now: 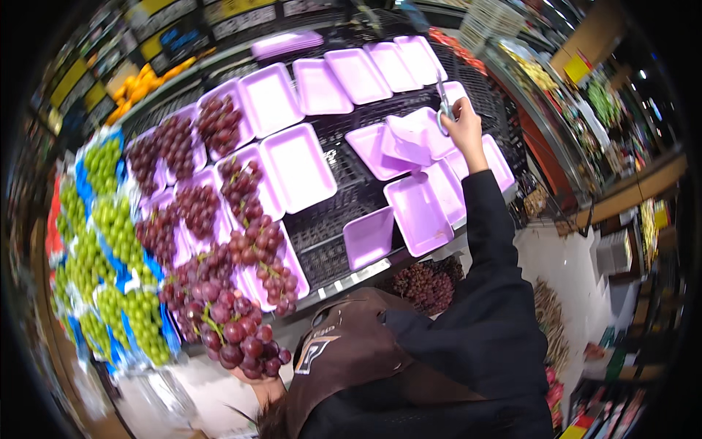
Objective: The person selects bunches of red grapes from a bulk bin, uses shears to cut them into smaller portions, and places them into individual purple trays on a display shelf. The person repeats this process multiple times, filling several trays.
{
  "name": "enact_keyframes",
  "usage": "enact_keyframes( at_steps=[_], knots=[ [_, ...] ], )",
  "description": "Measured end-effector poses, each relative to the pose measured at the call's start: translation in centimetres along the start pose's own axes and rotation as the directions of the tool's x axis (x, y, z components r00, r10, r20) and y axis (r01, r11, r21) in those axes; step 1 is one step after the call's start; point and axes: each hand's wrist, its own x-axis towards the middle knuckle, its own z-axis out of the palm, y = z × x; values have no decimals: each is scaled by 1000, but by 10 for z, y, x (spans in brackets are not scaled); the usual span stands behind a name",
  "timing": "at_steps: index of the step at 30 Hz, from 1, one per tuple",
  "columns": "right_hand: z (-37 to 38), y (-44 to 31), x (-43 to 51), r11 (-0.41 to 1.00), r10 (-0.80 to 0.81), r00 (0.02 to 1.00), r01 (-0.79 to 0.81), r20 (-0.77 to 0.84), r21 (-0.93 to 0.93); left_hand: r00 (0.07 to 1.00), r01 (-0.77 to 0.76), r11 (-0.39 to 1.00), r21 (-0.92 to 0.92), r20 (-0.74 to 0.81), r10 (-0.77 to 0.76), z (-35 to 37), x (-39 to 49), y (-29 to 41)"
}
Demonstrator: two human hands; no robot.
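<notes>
My left hand (pixel 263 386) supports a large bunch of red grapes (pixel 236 329) from below, and most of its fingers are hidden under the fruit. With my arm stretched out over the display, my right hand (pixel 465 130) grips a pair of scissors (pixel 442 99), blades pointing away from me. Under and around that hand lie several purple foam trays, one tilted tray (pixel 407 140) resting across others. On the left, more red grape bunches (pixel 197 211) sit on purple trays. A bare tray (pixel 299 167) is beside them.
Green grapes (pixel 118 230) in blue and clear wrapping fill the left end of the black slatted display (pixel 323 236). Stacked purple trays (pixel 288 44) are at the back. A crate of red grapes (pixel 422 285) stands below the front edge. Yellow-orange fruit (pixel 137 88) lies beyond.
</notes>
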Motion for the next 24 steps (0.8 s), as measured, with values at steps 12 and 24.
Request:
enact_keyframes(
  at_steps=[12,24],
  knots=[
    [-48,303,-4,533,804,461,-838,-376,113,902,228,973,40,-385,-196,-8,53,1],
    [-60,264,177,872,487,706,-425,-514,242,874,170,980,105,-475,-100,-8,70,-51]
  ],
)
